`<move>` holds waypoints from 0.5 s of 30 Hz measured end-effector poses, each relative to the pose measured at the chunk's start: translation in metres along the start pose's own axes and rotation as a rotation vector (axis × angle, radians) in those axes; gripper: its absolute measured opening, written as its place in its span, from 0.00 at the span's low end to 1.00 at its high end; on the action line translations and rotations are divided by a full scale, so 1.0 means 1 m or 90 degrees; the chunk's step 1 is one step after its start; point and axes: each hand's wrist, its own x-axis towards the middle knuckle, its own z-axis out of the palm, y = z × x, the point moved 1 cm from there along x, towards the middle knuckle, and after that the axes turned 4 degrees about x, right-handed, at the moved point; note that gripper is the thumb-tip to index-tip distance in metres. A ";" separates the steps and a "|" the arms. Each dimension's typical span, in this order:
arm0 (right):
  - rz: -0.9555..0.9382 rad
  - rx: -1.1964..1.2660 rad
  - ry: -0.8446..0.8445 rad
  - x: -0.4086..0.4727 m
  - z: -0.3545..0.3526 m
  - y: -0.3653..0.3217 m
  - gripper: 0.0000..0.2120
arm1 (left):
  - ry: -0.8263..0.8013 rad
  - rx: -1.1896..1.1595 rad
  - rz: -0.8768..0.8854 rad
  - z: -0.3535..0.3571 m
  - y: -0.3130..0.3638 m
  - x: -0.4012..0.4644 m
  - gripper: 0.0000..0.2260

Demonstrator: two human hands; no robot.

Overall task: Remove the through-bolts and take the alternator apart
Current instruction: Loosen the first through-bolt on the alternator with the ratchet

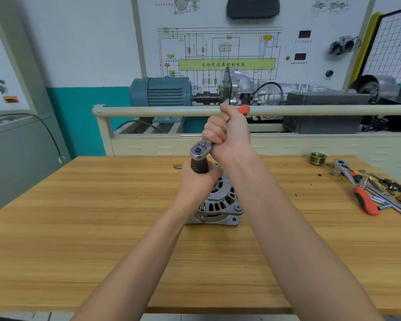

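Above alternator [220, 202]: right hand [227, 133] fisted round ratchet [200, 150] handle; left hand [198, 181] grips dark socket [199, 166].

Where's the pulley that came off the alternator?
Head view: the pulley sits on the wooden bench at the far right edge, just left of the spare ratchet and loose parts.

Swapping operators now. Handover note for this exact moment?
Left hand: grips the dark socket under the ratchet head, over the alternator.
Right hand: grips the ratchet by its red handle.
Alternator stands on the wooden bench, housing still together.
Pulley is off, lying at the right near the spare ratchet.
Left: finish the through-bolts, split the housing.
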 end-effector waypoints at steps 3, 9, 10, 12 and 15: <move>0.178 -0.077 -0.065 0.000 0.003 -0.003 0.25 | -0.283 0.092 0.038 -0.015 0.006 0.000 0.18; 0.097 -0.001 -0.031 0.001 0.005 0.008 0.24 | -0.220 0.038 -0.020 -0.015 0.008 0.000 0.16; 0.019 0.038 -0.005 0.002 0.005 0.010 0.23 | -0.100 -0.012 -0.041 -0.011 0.005 0.001 0.16; -0.092 0.073 0.027 0.002 0.005 0.015 0.21 | 0.081 -0.072 -0.064 -0.004 0.003 0.002 0.15; -0.049 0.032 0.013 0.001 0.006 0.014 0.22 | 0.071 -0.045 -0.015 -0.004 0.001 -0.001 0.16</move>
